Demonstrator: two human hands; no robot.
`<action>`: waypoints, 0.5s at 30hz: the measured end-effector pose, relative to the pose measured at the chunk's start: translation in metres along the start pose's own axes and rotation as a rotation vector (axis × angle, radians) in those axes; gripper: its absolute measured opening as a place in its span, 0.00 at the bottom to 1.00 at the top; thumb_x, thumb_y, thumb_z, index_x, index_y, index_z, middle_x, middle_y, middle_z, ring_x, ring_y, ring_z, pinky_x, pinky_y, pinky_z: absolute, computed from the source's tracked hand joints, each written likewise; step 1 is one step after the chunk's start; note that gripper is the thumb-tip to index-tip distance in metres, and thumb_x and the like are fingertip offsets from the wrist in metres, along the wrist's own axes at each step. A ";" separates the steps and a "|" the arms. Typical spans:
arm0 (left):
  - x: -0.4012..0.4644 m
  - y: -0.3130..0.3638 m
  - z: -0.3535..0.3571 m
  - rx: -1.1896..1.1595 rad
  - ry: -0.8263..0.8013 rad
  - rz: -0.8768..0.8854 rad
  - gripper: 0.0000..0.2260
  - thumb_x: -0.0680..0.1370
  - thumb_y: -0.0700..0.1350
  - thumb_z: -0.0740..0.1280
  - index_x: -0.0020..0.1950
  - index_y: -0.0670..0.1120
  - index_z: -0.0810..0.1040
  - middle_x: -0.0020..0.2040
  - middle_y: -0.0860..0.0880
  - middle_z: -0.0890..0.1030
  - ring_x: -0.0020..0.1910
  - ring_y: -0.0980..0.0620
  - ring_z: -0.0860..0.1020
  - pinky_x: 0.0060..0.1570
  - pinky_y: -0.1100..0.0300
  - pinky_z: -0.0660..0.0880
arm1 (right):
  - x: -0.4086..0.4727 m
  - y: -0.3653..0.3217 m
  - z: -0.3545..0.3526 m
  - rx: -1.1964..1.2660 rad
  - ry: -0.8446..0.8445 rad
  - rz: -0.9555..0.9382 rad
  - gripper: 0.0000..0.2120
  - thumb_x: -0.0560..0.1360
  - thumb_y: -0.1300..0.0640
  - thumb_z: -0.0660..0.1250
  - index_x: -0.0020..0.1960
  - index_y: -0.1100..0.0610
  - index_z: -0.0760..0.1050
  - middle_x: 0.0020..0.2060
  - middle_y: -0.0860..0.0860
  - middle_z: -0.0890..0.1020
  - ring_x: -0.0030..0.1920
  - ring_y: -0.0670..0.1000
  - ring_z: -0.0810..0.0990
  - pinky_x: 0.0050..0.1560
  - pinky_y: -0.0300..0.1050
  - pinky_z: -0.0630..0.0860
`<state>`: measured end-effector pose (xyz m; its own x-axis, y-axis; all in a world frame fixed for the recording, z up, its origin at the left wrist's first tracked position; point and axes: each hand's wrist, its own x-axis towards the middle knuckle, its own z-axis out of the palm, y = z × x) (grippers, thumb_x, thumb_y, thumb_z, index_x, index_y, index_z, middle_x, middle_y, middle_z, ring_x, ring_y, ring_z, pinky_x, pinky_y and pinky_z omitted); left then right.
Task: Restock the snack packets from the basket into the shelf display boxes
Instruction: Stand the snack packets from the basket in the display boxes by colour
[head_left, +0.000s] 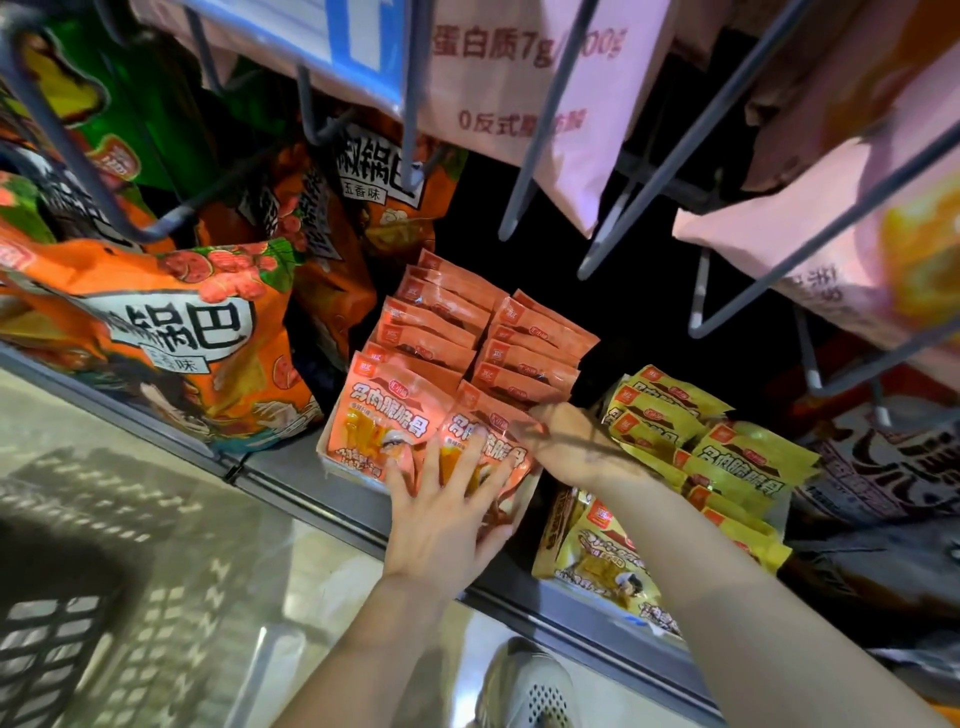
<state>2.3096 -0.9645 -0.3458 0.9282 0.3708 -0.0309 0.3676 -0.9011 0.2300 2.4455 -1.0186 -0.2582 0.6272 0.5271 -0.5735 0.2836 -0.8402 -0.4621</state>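
Shelf (291, 470) runs diagonally from the left edge to the lower right, its grey front lip nearest the camera. Large orange snack bags (171, 353) stand on its left part, faces toward the camera. Pink bags (519, 104) hang from grey wire hooks (550, 130) above, at the far top and right.

Mid-shelf sits the display box (328, 457), white-walled, holding orange packets (457, 332) in two side-by-side rows. Packets stand on edge, long axis across the box, rows running away from the near-left toward the far-right; front faces tilt up toward the camera. Just right of it, yellow packets (727, 457) are stacked the same way in another box, slightly messier, one yellow packet lying forward at the near edge.

Basket (47, 660), dark and slatted, lies at lower left on the floor, blurred. A grey shoe (530, 686) shows at bottom centre.

Left hand (452, 514): fingers spread and straight, pressing flat on the front packets of the orange box, mostly the right row; nothing gripped. Right hand (576, 441): reaches in from the right, at the right side of the orange rows, fingers bent against the front packets of the right row; whether it actually grips a packet cannot be told, fingertips hidden.
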 end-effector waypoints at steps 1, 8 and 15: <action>0.000 -0.002 0.000 0.002 -0.008 0.006 0.28 0.70 0.64 0.57 0.68 0.57 0.69 0.72 0.47 0.67 0.67 0.34 0.70 0.52 0.28 0.69 | -0.001 0.000 -0.001 0.004 0.013 -0.009 0.23 0.80 0.51 0.59 0.72 0.59 0.63 0.70 0.55 0.69 0.68 0.54 0.70 0.62 0.43 0.70; -0.001 0.004 -0.002 -0.024 -0.070 -0.022 0.27 0.72 0.63 0.51 0.65 0.54 0.75 0.71 0.45 0.70 0.66 0.36 0.71 0.52 0.28 0.69 | 0.005 0.009 -0.007 -0.089 0.179 -0.094 0.18 0.78 0.49 0.62 0.66 0.53 0.72 0.65 0.52 0.75 0.63 0.52 0.75 0.58 0.42 0.75; -0.008 0.006 0.005 0.062 -0.037 0.031 0.26 0.71 0.64 0.65 0.66 0.55 0.74 0.73 0.46 0.67 0.68 0.37 0.69 0.56 0.27 0.65 | 0.006 0.011 -0.004 -0.025 0.206 -0.116 0.16 0.79 0.56 0.61 0.65 0.56 0.71 0.65 0.52 0.75 0.63 0.51 0.74 0.51 0.33 0.68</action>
<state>2.3046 -0.9744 -0.3495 0.9402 0.3351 -0.0614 0.3407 -0.9246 0.1703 2.4556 -1.0252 -0.2639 0.7231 0.5857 -0.3660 0.3788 -0.7795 -0.4989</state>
